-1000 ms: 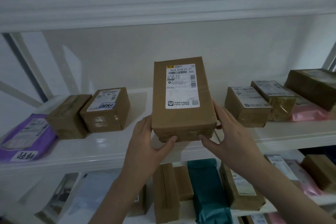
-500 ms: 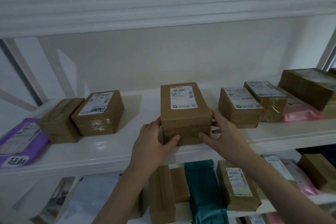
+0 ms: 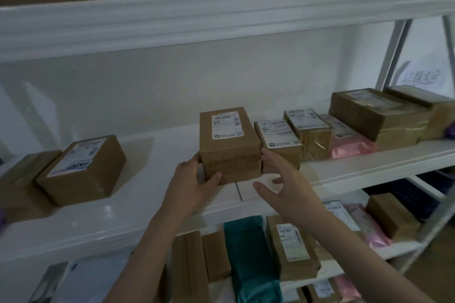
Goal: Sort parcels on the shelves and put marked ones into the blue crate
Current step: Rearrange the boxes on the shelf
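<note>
1. The brown box (image 3: 230, 145) stands on the middle shelf (image 3: 157, 206), touching the next labelled box (image 3: 279, 141) on its right; its label shows no hand-written mark that I can make out, so it looks like one that stays.
2. The left hand (image 3: 190, 186) grips the brown box's left near corner, thumb across the front. The right hand (image 3: 283, 184) is spread and relaxed just right of the brown box, fingertips near its side, holding nothing.
3. Well left of the brown box sits a box with a dark mark (image 3: 82, 170) on its label, likely still to go.
4. No blue crate is in view, so its contents cannot be told.
</note>
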